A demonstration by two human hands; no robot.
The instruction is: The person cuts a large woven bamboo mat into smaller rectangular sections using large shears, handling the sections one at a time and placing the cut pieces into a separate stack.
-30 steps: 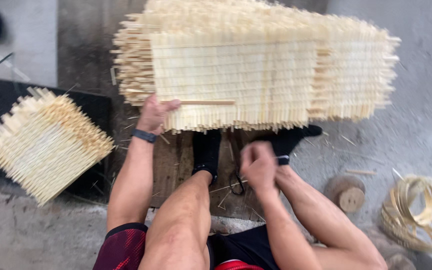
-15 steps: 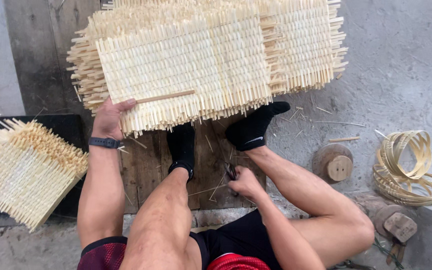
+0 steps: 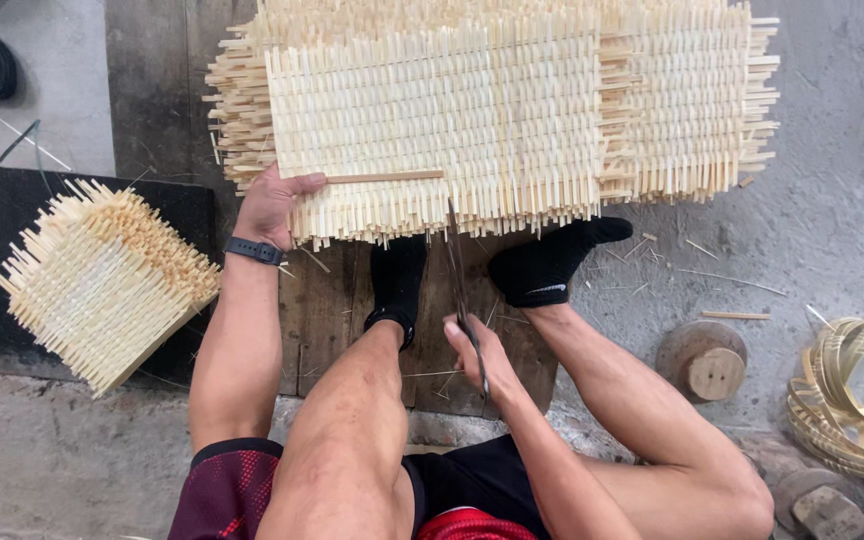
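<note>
head view: a big woven mat (image 3: 432,110) of pale bamboo strips lies on a wooden board (image 3: 332,310) on the floor, ahead of the seated person, its long axis running left to right across the view. more mats of the same weave are stacked under and behind it, reaching right. its near edge is a fringe of loose strip ends, just beyond both black-socked feet. the left hand (image 3: 270,205) is nearer the mat: it is clamped on the near left corner, thumb on top, beside a thin stick (image 3: 384,177) lying along the weave. the right hand (image 3: 477,360) sits closer to the body, between the legs, closed on the handles of long scissors (image 3: 457,270) whose blades point straight away toward the fringe, tips touching or just short of it; i cannot tell which. a smaller stack of woven squares (image 3: 102,280) rests tilted at left. coiled strips (image 3: 857,395) lie far right, a round wood block (image 3: 704,362) near them.
</note>
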